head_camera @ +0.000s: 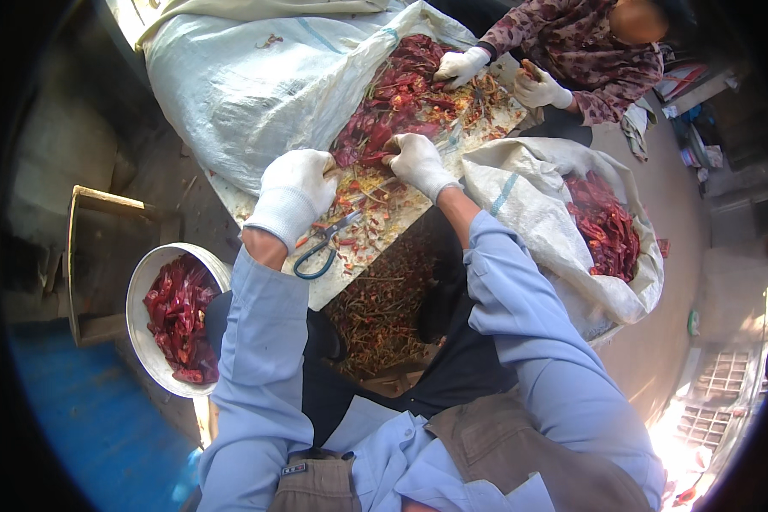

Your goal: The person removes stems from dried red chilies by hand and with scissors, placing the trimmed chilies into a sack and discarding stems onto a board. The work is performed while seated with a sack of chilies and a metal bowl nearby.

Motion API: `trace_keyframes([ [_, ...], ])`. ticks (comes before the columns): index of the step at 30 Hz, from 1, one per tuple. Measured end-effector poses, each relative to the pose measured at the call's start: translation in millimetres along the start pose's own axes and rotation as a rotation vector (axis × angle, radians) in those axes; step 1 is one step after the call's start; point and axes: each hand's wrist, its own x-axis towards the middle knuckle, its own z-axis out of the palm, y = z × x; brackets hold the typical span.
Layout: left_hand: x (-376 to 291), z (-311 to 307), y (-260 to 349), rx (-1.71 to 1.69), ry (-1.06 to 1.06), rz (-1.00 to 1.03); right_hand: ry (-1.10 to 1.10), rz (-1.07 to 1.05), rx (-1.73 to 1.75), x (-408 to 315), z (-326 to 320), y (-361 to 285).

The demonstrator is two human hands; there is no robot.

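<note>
Both of my hands wear white knit gloves over the littered board (307, 291). My left hand (301, 192) is curled at the near edge of a heap of dried red chili peppers (374, 121); whether its fingers hold anything is hidden. To its right, my right hand (419, 165) has its thumb and fingers closed on a dried red chili at the heap. A pair of scissors (325, 246) with dark handles lies on the board just below my hands, among seeds, stems and chili scraps (374, 211). The heap spills from the mouth of a large white woven sack (249, 89).
Across the board, a co-worker's gloved hands (464, 66) work at the heap. A white bucket of red chilies (179, 320) stands at left, an open woven sack of chilies (605, 224) at right. Stems and scraps (384, 307) cover the floor between my legs. A wooden frame (73, 256) stands far left.
</note>
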Motion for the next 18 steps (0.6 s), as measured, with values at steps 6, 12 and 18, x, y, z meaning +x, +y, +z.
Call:
trace_keyframes([
  [6,2.8,1.2,-1.9,0.073,-0.002,-0.027,0.091,-0.008,0.331,-14.6,-21.7,-7.4],
  [12,7.9,6.8,3.8,-0.118,0.087,-0.080,0.065,0.013,0.997,-35.0,-25.6,-23.4],
  [18,4.6,4.7,20.6,-0.791,0.269,-0.104,0.015,0.005,1.101,-54.4,-34.8,-36.3],
])
